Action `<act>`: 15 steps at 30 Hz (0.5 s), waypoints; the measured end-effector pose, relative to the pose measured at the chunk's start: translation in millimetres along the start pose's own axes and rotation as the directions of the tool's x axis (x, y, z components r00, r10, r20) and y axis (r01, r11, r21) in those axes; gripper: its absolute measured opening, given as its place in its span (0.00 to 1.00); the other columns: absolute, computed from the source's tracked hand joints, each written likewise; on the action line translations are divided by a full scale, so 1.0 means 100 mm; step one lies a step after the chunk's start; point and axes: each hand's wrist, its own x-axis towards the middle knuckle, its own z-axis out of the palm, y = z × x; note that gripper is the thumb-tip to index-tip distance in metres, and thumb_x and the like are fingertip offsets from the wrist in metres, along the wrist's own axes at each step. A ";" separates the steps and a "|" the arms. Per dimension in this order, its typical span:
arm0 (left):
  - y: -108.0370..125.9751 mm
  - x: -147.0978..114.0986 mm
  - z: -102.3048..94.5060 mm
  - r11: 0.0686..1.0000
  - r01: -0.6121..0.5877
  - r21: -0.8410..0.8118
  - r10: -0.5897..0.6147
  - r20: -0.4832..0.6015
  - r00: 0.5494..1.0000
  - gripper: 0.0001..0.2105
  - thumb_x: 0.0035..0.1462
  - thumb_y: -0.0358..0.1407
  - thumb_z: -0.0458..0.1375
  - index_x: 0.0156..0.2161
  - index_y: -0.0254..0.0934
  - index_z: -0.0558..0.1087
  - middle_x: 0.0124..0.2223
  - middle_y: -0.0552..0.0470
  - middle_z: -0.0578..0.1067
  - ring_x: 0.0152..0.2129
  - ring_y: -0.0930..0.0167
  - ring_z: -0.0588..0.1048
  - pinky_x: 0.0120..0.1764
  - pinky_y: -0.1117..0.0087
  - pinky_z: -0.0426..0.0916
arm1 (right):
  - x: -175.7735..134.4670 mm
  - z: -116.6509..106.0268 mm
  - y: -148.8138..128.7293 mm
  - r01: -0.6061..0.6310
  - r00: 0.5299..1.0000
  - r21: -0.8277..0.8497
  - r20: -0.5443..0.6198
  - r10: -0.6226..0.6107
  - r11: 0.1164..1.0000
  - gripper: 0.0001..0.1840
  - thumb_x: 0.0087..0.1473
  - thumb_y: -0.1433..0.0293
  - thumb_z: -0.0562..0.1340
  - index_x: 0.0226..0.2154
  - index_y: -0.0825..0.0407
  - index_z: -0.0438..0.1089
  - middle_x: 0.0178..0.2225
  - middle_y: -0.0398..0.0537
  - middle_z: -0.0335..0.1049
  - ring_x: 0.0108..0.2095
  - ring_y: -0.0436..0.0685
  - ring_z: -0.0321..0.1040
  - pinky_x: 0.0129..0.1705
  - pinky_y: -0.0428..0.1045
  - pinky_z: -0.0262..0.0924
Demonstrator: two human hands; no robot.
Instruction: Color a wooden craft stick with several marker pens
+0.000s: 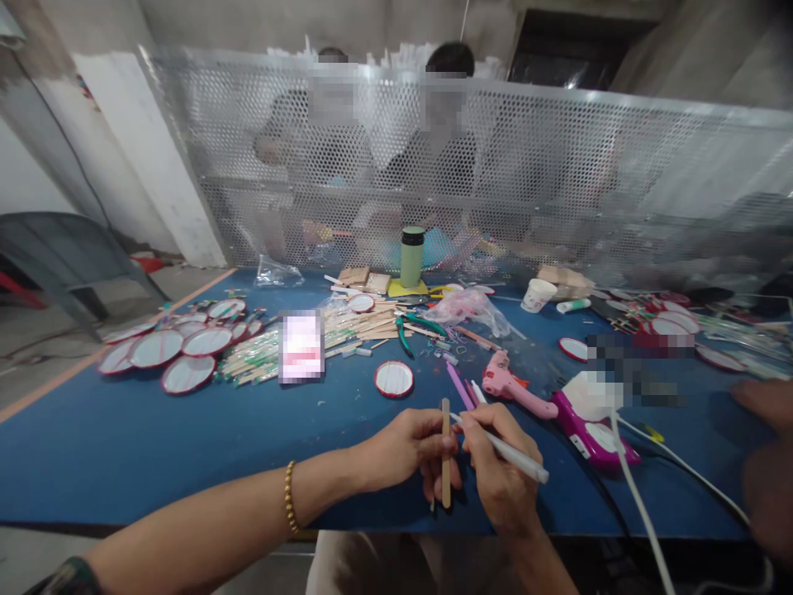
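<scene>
Upright between the fingers of my left hand [414, 445] is a flat wooden craft stick [446, 471]. My right hand [505, 475] grips a white pen [520, 461] like a writing tool, with its tip close to the stick's upper part. Whether the tip touches the wood I cannot tell. Just beyond my hands lie a purple pen [458, 384] and a pink glue gun [520, 390]. A round white disc with a red rim [394, 379] rests on the blue table [297, 438] ahead of my left hand.
More red-rimmed discs [157, 348] and a pile of wooden sticks [254, 355] lie left, beside a blurred phone [301, 347]. Green-handled pliers [404, 337], a green bottle [412, 260] and a paper cup [538, 296] stand farther back. White cables [638, 487] cross the right. A person's hand [765, 403] is far right.
</scene>
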 end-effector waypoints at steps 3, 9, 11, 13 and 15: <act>0.00 0.00 0.00 1.000 -0.007 0.005 0.007 -0.005 1.000 0.27 0.49 0.61 0.61 0.33 0.36 0.64 0.27 0.53 0.75 0.16 0.76 0.70 0.22 0.73 0.67 | 0.01 -0.01 -0.02 0.008 1.000 -0.001 0.012 -0.008 1.000 0.14 0.59 0.66 0.58 0.23 0.51 0.69 0.17 0.39 0.70 0.16 0.47 0.65 0.20 0.42 0.59; -0.02 0.01 -0.01 1.000 -0.009 0.012 0.009 0.000 1.000 0.28 0.47 0.62 0.62 0.32 0.36 0.64 0.27 0.52 0.75 0.18 0.75 0.72 0.21 0.74 0.67 | 0.03 -0.01 -0.04 0.026 0.999 0.020 0.025 -0.026 0.999 0.14 0.58 0.67 0.58 0.22 0.51 0.69 0.16 0.37 0.67 0.15 0.47 0.63 0.19 0.41 0.57; -0.01 0.01 -0.01 1.000 -0.011 0.005 0.011 0.000 1.000 0.28 0.47 0.62 0.62 0.32 0.36 0.64 0.26 0.52 0.74 0.18 0.74 0.72 0.21 0.74 0.67 | 0.03 -0.01 -0.04 0.037 0.999 0.028 0.025 -0.038 0.999 0.14 0.58 0.68 0.58 0.22 0.51 0.69 0.16 0.37 0.67 0.15 0.47 0.63 0.19 0.41 0.57; -0.01 0.00 -0.01 1.000 -0.009 0.003 0.009 0.007 1.000 0.28 0.48 0.61 0.62 0.32 0.36 0.64 0.25 0.53 0.74 0.17 0.74 0.72 0.21 0.74 0.67 | 0.03 0.00 -0.03 0.046 0.999 0.035 0.025 -0.047 0.998 0.14 0.58 0.68 0.58 0.22 0.51 0.69 0.16 0.37 0.68 0.16 0.46 0.63 0.19 0.40 0.57; 0.00 0.00 -0.01 1.000 -0.008 0.000 0.008 0.012 1.000 0.28 0.48 0.61 0.62 0.32 0.35 0.64 0.25 0.53 0.74 0.17 0.75 0.72 0.21 0.74 0.67 | 0.03 0.00 -0.03 0.050 0.999 0.034 0.017 -0.050 0.998 0.14 0.58 0.68 0.58 0.22 0.51 0.69 0.17 0.37 0.68 0.16 0.46 0.63 0.19 0.40 0.57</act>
